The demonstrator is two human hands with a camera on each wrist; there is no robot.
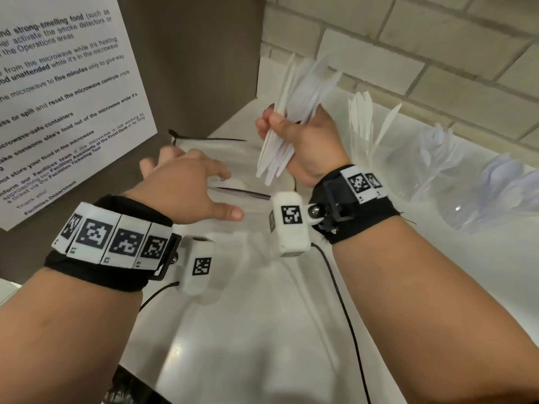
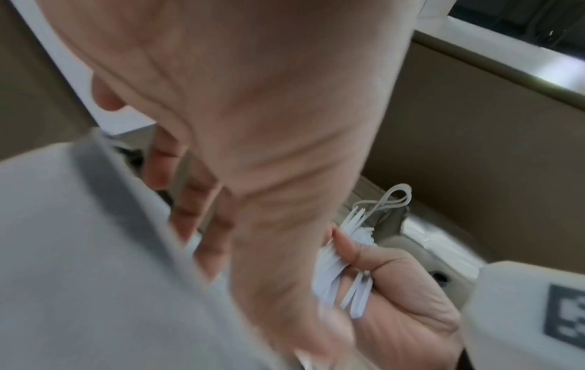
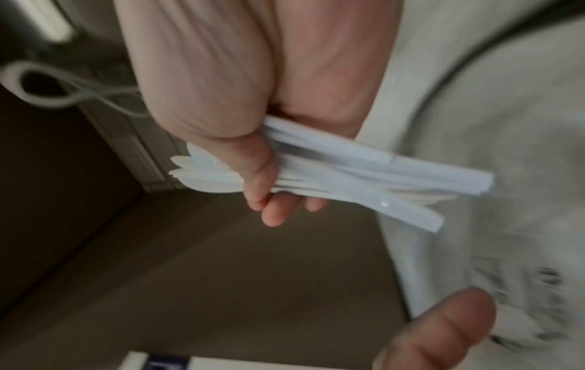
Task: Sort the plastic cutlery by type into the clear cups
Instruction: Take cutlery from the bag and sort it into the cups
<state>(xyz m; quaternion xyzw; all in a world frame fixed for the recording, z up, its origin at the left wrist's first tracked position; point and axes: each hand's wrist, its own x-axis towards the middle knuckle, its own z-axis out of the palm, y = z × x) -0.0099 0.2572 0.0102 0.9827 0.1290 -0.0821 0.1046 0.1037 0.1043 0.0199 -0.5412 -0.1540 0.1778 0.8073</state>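
Right wrist view: fingers (image 3: 275, 212) and thumb curled tight round bundle of white cutlery (image 3: 364, 175), likely bunched for one-trip drop. Right hand (image 1: 303, 141) raised, fist upright, near clear cups (image 1: 431, 170) part-filled by wall. Left hand (image 1: 186, 182) fingers spread, palm down, empty, over plastic bag (image 1: 221, 153) on counter (image 1: 248, 330).

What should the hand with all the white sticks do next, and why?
Probably carry the bundle of cutlery rightward over a clear cup. The right hand already grips it, raised off the counter, the cups stand just to its right, and the left hand is open and holds nothing.
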